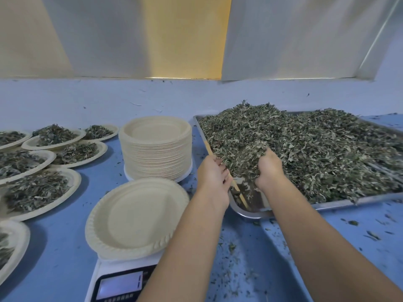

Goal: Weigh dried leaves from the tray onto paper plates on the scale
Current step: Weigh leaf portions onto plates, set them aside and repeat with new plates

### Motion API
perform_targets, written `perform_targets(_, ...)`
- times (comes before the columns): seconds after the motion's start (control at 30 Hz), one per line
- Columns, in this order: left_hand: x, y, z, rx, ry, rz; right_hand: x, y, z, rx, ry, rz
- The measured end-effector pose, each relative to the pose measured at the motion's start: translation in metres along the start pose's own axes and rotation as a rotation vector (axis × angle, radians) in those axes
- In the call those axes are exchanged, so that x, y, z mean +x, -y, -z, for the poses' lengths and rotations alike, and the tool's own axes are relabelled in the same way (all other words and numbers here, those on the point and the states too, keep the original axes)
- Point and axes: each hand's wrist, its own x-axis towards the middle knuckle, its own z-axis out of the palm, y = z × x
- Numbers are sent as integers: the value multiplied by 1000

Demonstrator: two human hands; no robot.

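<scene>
Free: I am logging a narrow bare strip of blue table (65, 253) running between the stack of paper plates (156, 149) and the steel tray (349, 202), and open tabletop behind both, reaching the wall (109, 101). The air over the empty paper plate (135, 216) on the scale (104, 271) is lying open.

Blocking:
- Filled plates (37, 190) are crowding the left.
- The stack is standing tall just behind the scale.
- Dried leaves (316, 149) are heaping above the tray's rim.
- A wooden stick (209, 149) is lying along the tray's left edge.
- The left hand (214, 177), fingers curling into the leaves, and the right hand (269, 168), fingers buried, are occupying the tray's near-left corner.
</scene>
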Motion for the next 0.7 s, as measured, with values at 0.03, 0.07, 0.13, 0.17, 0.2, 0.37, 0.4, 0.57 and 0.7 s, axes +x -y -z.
perform_targets(0.03, 0, -1, 1, -5, 1, -7, 0, 3, 1, 49, 8, -37)
perform_targets(0.07, 0, -3, 2, -10, 2, -14, -2, 6, 2, 107, 18, -66)
perform_targets(0.13, -1, -7, 6, -27, 7, -29, -11, 14, 1, 229, 67, -99)
perform_targets(0.17, -1, -11, 8, -39, 13, -34, -17, 19, -2, 271, 100, -94)
perform_targets(0.2, -2, -15, 11, -54, 24, -34, -26, 24, -5, 312, 130, -85)
perform_targets(0.37, -10, -40, 32, -156, 71, -14, -63, 47, -35, 495, 335, -72)
perform_targets(0.4, -12, -46, 38, -183, 74, -14, -70, 51, -42, 518, 385, -71)
perform_targets(0.57, -25, -73, 76, -216, 59, -75, -110, 48, -74, 465, 644, -54)
perform_targets(0.7, -31, -91, 109, -169, -1, -136, -134, 26, -93, 234, 807, 86)
